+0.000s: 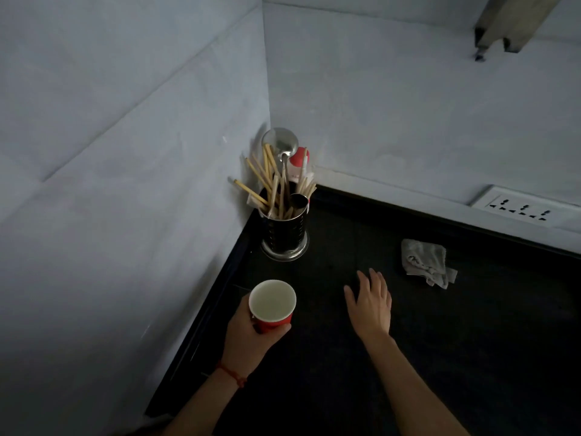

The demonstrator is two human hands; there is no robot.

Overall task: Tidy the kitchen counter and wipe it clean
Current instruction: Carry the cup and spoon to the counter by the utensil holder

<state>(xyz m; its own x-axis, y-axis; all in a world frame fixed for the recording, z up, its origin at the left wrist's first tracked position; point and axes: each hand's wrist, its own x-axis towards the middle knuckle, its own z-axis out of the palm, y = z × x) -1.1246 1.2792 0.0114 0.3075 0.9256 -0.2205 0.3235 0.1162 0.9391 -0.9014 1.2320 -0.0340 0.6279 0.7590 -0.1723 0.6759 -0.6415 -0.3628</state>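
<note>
My left hand [248, 338] grips a red paper cup [272, 305] with a white inside, held upright near the left edge of the black counter [440, 325]. The cup looks empty. My right hand [371, 302] hovers flat over the middle of the counter, fingers straight and spread, holding nothing. A crumpled grey cloth [426, 261] lies on the counter to the right of and beyond my right hand, apart from it.
A perforated metal utensil holder [283, 232] stands in the back left corner, filled with several chopsticks and a steel ladle [280, 143]. A red-and-white item [300, 160] sits behind it. White walls close the left and back sides. A wall socket [522, 210] is at right.
</note>
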